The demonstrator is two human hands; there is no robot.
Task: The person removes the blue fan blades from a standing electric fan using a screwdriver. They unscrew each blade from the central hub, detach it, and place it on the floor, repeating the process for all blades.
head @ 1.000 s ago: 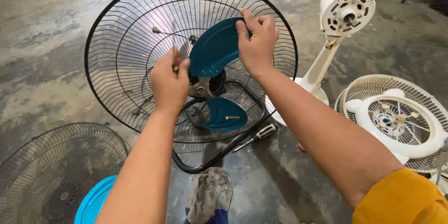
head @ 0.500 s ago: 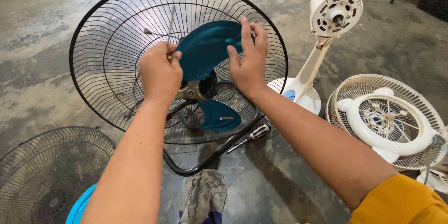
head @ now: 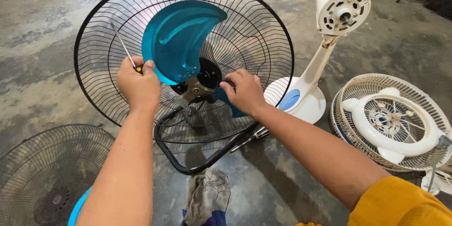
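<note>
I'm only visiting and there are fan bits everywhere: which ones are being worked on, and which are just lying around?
In hand:
- left hand grips a screwdriver
- right hand at the hub of the blue blade
- black fan guard behind the blade

Lying about:
- white fan stand
- white grille
- loose black grille
- rag

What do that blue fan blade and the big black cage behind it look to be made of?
The blue blade looks like painted or anodised sheet metal: thin, with a smooth sheen and small rivets or screws near the hub, though glossy plastic is possible. The black cage appears to be thin steel wire with a dark coating, judging by its fine, evenly spaced spokes and rings.
</note>
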